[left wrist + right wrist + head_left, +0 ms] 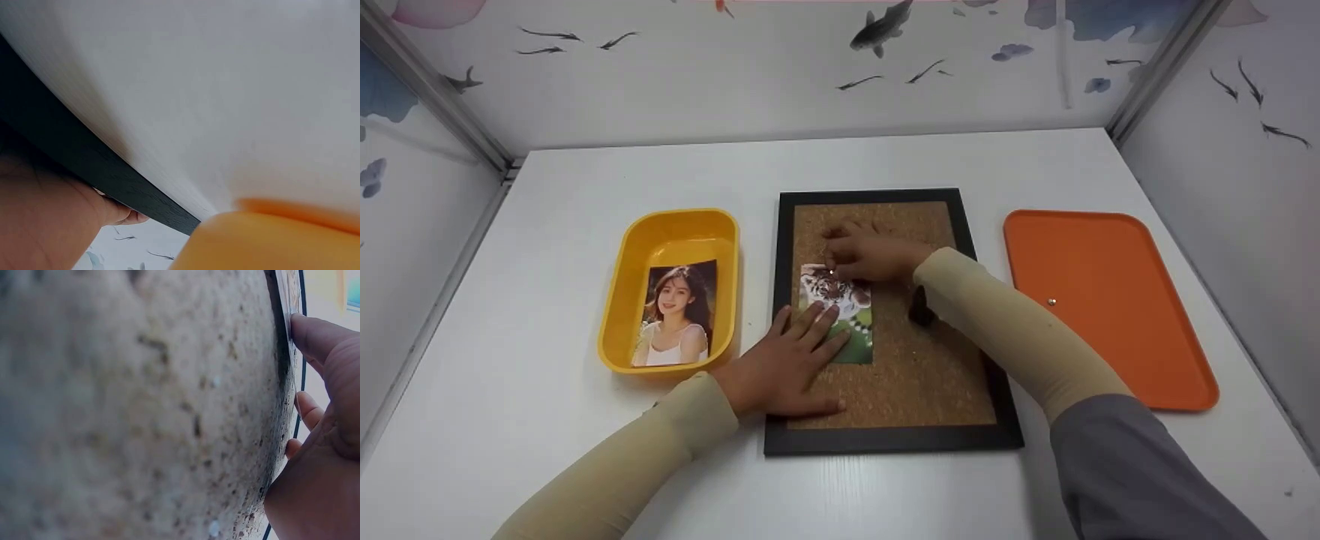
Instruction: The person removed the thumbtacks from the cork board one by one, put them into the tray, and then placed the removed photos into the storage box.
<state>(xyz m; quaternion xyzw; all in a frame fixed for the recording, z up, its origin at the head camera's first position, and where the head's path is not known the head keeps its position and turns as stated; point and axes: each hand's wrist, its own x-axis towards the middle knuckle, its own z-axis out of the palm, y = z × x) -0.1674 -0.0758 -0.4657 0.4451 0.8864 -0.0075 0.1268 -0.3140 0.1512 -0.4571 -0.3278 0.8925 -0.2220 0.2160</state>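
Observation:
A photo of a tiger cub (859, 349) lies upright on the left part of a cork board (930, 375) with a black frame. My left hand (791, 367) rests with spread fingers over the photo's lower left, its thumb on the cork. At the photo's top edge is my right hand (870, 251). A small shiny pin head (831, 271) shows beside its fingertips, on the upper part of the photo. In the right wrist view, the right thumb (315, 334) touches the photo's edge, and other fingertips reach the board beyond. Whether those fingers hold anything is hidden.
Left of the board stands a yellow tray (615, 322) holding a portrait photo (675, 315). An orange tray (1125, 300) lies to the right, with a small shiny pin (1051, 301) on it. Patterned white walls (780, 97) enclose the white table (562, 225) at the back and sides.

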